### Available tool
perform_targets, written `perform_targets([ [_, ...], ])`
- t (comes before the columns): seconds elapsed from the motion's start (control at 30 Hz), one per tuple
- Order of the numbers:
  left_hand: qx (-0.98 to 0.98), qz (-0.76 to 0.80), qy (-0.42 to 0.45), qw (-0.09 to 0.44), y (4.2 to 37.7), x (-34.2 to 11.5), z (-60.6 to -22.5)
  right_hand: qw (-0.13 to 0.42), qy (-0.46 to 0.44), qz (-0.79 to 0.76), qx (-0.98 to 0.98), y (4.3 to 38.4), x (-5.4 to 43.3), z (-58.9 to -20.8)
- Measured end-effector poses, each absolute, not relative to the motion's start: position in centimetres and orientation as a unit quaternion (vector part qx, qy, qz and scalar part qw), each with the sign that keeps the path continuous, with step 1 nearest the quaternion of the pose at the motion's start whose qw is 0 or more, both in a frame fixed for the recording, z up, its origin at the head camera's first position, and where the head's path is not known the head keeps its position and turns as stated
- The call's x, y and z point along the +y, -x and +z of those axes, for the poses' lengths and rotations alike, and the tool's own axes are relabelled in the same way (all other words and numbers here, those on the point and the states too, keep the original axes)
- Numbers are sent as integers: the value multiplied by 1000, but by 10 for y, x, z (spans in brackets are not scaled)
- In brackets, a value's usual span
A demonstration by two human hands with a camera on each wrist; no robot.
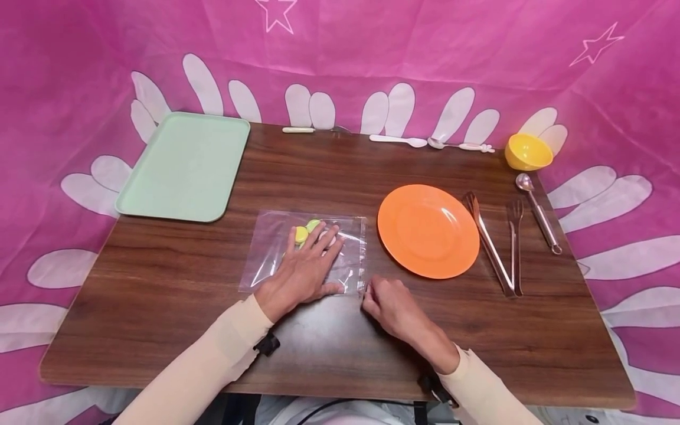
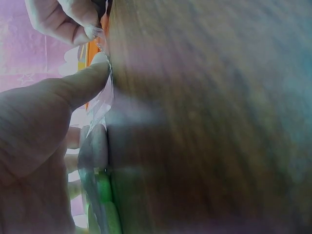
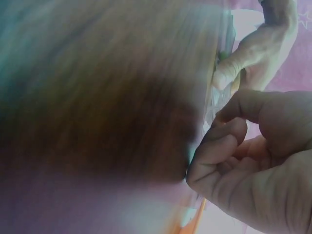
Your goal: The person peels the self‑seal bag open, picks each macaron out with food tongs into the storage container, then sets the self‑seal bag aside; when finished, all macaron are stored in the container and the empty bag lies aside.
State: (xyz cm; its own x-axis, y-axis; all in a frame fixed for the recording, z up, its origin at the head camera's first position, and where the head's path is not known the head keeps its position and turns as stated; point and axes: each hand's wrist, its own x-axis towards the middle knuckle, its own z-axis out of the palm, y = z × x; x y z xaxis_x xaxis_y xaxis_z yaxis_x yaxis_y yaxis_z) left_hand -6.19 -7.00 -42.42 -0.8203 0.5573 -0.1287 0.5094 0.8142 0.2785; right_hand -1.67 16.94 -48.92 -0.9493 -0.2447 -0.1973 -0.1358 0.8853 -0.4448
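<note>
A clear plastic bag [image 1: 268, 236] lies flat on the wooden table, its sealing strip at the right end. Inside it are several small round pieces, one of them a yellow disc [image 1: 301, 234] and another a light green disc [image 1: 313, 225]. My left hand [image 1: 305, 268] rests on the bag with fingers spread, partly covering the pieces. At the bag's near right corner, my right hand [image 1: 393, 307] pinches the edge between thumb and curled forefinger. The left wrist view shows green pieces [image 2: 105, 187] under the film below my left fingers.
An orange plate [image 1: 425, 233] sits right of the bag, with metal tongs [image 1: 494, 254] and a metal scoop [image 1: 538, 212] beyond. A yellow bowl [image 1: 528, 152] stands at the back right corner. The mint tray [image 1: 183, 168] lies back left; spoons [image 1: 398, 140] line the far edge.
</note>
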Motion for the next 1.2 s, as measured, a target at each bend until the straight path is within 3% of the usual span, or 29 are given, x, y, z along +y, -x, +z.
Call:
perform_targets([
  [0.13,947,114,-279,108,63,-71,-424,148,82,-226,959,18,170,-484],
  [0.23,947,112,-280,112,64,-71,-425,131,85,-230,960,17,168,-482],
  [0.37,946,111,-283,110,64,-70,-426,94,87,-231,965,12,149,-445],
  [0.47,946,111,-283,108,64,-70,-425,108,79,-231,964,9,135,-417],
  [0.6,946,111,-282,114,63,-69,-423,122,95,-234,960,10,140,-437],
  [0.8,946,109,-281,120,63,-70,-424,102,116,-198,968,15,152,-481],
  [1.2,942,128,-302,72,55,-58,-423,138,77,-202,967,19,153,-485],
])
